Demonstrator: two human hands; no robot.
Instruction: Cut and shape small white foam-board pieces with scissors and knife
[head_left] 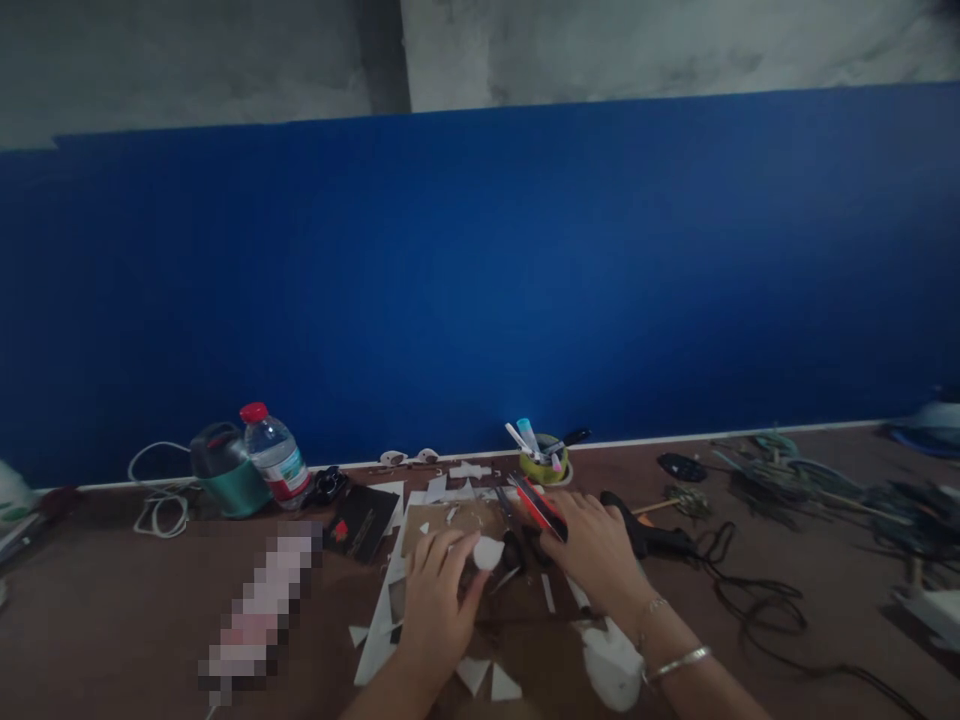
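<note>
My left hand pinches a small white rounded piece between thumb and fingertips, above the littered work area. What the piece is made of I cannot tell. To its right, my right hand is closed on a red and black utility knife, which points away from me and to the left. Under and around both hands lie white scraps, a white sheet and a brown board. A larger white lump sits beside my right forearm. Dark-handled tools lie between the hands.
At the back stands a green cup of pens. Left are a red-capped bottle, a teal container and a black booklet. A black glue gun with its cord lies right, before tangled greenish strands. A blue wall rises behind.
</note>
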